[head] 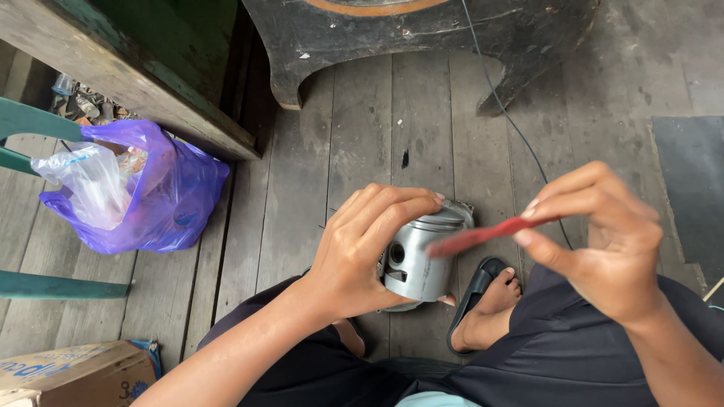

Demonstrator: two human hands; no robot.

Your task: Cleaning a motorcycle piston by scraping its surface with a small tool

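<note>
While the person sits over the wooden floor, these are the particulars of the moment:

Left hand: the left hand (354, 252) wraps around a grey metal piston (419, 260), fingertips curled over its top rim and thumb under its lower edge; it grips the part firmly, holding it above the floor between the knees.

Right hand: the right hand (603, 241) pinches a thin red strip (483, 235) between thumb and fingers; the strip's far end lies across the piston's upper side wall, blurred, so the exact contact cannot be told.

Piston: upright and a little tilted, crown up, pin hole facing the camera; a ring or loose metal piece shows at the crown's far edge, too unclear to name.

Progress: judging from the pose, the work on the piston's side looks to be in hand rather than finished; the metal appears mostly clean and grey, but whether any part is left to do cannot be read from this view.

Floor: worn grey planks (362, 128) carry everything; a sandalled foot (490, 298) rests just under the piston.

Left edge: a purple plastic bag (162, 203) with a clear bag in it sits near a green frame.

Near left corner: a cardboard box (72, 373).

Far edge: a dark wooden stand (422, 34), with a thin black cable (513, 120) running down toward the hands.
</note>
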